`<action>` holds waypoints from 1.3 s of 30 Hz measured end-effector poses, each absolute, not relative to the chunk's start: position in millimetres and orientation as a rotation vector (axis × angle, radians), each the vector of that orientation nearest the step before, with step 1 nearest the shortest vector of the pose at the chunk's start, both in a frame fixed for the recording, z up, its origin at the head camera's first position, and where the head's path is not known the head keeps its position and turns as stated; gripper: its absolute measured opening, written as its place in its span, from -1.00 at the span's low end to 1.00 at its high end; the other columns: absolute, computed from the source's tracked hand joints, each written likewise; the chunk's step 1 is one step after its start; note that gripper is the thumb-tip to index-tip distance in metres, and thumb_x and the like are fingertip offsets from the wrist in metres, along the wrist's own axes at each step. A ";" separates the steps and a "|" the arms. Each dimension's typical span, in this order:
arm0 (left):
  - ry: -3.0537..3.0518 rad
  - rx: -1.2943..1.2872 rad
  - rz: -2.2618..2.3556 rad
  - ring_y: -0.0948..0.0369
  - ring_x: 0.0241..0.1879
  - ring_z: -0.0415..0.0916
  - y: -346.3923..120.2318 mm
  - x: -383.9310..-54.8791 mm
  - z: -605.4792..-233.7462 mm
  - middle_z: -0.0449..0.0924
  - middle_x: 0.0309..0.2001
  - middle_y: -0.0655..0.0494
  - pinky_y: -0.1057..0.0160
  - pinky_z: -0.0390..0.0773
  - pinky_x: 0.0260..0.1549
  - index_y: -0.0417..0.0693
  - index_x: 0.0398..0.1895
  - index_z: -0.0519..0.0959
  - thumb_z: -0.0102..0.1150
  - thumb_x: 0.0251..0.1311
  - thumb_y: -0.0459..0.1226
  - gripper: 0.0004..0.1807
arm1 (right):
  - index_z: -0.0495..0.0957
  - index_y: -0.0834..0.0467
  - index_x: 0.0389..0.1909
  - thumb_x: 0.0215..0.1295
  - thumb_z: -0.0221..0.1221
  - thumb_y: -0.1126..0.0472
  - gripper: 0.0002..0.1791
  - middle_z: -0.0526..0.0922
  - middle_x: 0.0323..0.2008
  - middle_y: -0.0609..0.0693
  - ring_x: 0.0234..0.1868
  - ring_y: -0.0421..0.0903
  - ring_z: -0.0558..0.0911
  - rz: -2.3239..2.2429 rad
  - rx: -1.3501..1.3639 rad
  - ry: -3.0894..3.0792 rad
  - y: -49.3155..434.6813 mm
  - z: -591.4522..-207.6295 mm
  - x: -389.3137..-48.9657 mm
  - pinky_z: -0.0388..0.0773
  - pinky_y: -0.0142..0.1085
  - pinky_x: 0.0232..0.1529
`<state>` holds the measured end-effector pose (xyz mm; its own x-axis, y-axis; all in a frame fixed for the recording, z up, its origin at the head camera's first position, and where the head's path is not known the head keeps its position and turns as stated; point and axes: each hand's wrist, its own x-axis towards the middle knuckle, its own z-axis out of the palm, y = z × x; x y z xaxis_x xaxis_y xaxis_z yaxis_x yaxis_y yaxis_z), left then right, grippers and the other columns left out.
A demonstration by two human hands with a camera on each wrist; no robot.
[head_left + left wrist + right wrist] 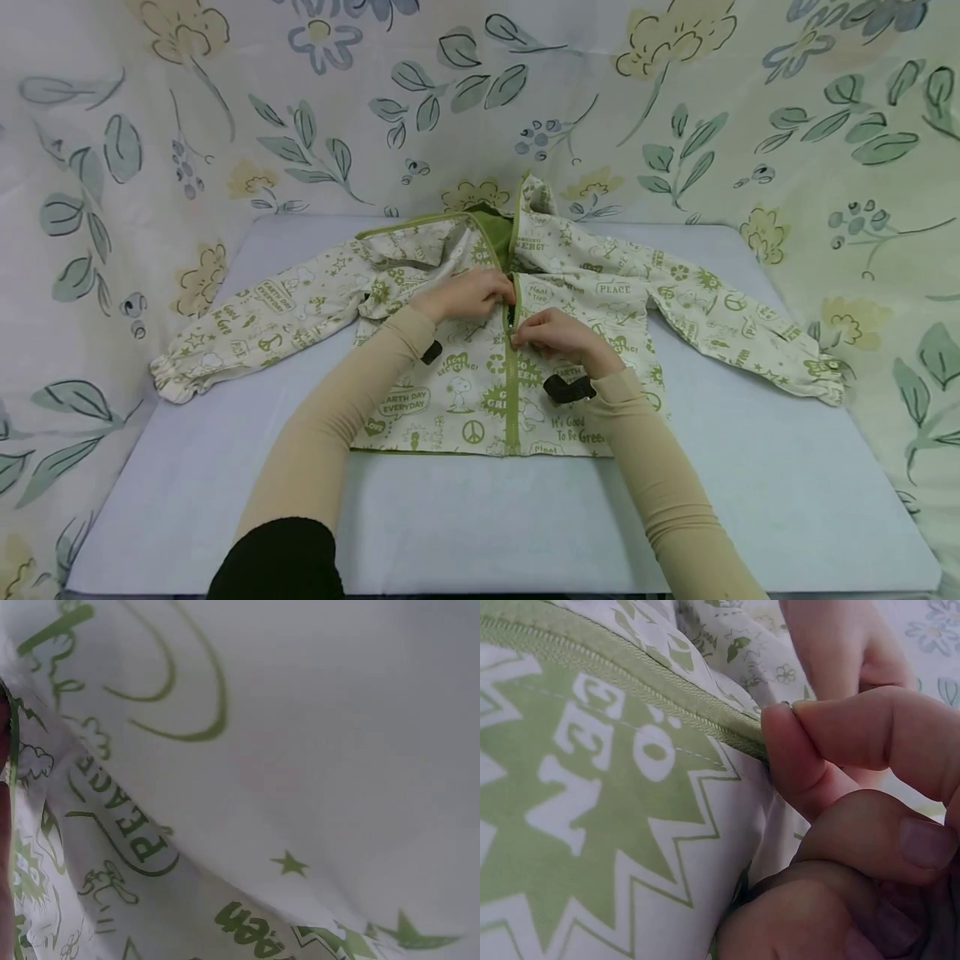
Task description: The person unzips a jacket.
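Note:
A white hooded jacket point(465, 375) with green cartoon and lettering print lies front up, sleeves spread to both sides. Its green-edged zipper point(512, 400) is closed along the lower front and parted above the hands. My right hand point(558, 333) pinches the small zipper pull point(786, 707) between thumb and forefinger, the other fingers curled under. Just above it, my left hand point(472, 293) grips the jacket front beside the parted zipper edge. Printed fabric point(262, 780) fills most of the left wrist view, with only a sliver of finger at its left border.
The jacket lies on a white-covered table point(480, 525). Behind and at both sides hangs a floral curtain point(480, 100). The left sleeve in view point(262, 325) and the right one point(735, 317) reach outward toward the table's sides. Black straps circle both wrists.

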<state>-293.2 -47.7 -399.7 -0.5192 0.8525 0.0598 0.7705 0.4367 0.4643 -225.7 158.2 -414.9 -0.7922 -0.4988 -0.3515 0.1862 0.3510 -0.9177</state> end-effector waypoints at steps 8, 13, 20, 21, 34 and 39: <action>2.510 1.361 0.578 0.16 -0.09 0.35 -52.3 -292.8 -402.1 0.39 -0.05 0.03 0.25 0.40 -0.10 -0.09 -0.14 0.60 -0.09 0.24 -0.36 -0.74 | 0.62 0.39 -0.35 0.24 0.16 0.24 -0.77 0.10 -0.87 -0.11 -0.80 -0.22 0.03 -1.558 -0.248 1.967 159.1 -414.1 -224.6 0.05 -0.39 -0.74; 2.503 1.372 0.668 0.20 -0.21 0.34 -55.6 -295.3 -400.7 0.42 -0.17 0.11 0.26 0.40 -0.20 -0.06 -0.26 0.55 0.00 0.28 -0.31 -0.88 | 0.60 0.38 -0.31 0.30 0.09 0.25 -0.75 0.11 -0.87 -0.11 -0.81 -0.23 0.05 -1.583 -0.195 1.994 157.9 -414.2 -223.7 0.07 -0.41 -0.74; 2.494 1.336 0.697 0.23 -0.22 0.38 -58.6 -296.3 -397.5 0.45 -0.24 0.14 0.28 0.42 -0.19 -0.05 -0.24 0.57 0.09 0.28 -0.28 -0.92 | 0.59 0.37 -0.41 0.28 0.10 0.25 -0.76 0.14 -0.86 -0.11 -0.81 -0.23 0.07 -1.556 -0.165 2.086 151.8 -416.0 -220.9 0.11 -0.41 -0.74; 2.494 1.341 0.699 0.22 -0.22 0.39 -58.6 -296.8 -398.0 0.45 -0.24 0.14 0.28 0.43 -0.19 -0.06 -0.24 0.58 0.10 0.28 -0.29 -0.91 | 0.58 0.36 -0.46 0.27 0.11 0.25 -0.76 0.14 -0.85 -0.11 -0.81 -0.22 0.07 -1.538 -0.167 2.107 150.8 -416.7 -220.2 0.12 -0.40 -0.74; 2.517 1.310 0.662 0.21 -0.24 0.36 -56.4 -301.7 -397.5 0.42 -0.24 0.11 0.29 0.41 -0.21 -0.14 -0.17 0.61 0.10 0.28 -0.28 -0.84 | 0.51 0.36 -0.58 0.22 0.18 0.25 -0.73 0.13 -0.82 -0.10 -0.79 -0.17 0.04 -1.432 -0.223 2.169 146.5 -420.0 -213.4 0.09 -0.33 -0.70; 2.554 1.284 0.630 0.22 -0.22 0.37 -56.6 -303.4 -394.9 0.42 -0.21 0.12 0.31 0.42 -0.20 -0.12 -0.14 0.61 0.09 0.28 -0.25 -0.81 | 0.48 0.37 -0.60 0.21 0.18 0.26 -0.72 0.13 -0.80 -0.10 -0.78 -0.17 0.04 -1.412 -0.242 2.166 145.8 -418.7 -211.9 0.08 -0.33 -0.70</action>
<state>-303.4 -56.6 -394.9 -0.5967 0.8024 0.0010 0.7110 0.5281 0.4643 -211.9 145.8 -418.7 -0.8392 -0.4260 -0.3381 0.1374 0.4355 -0.8897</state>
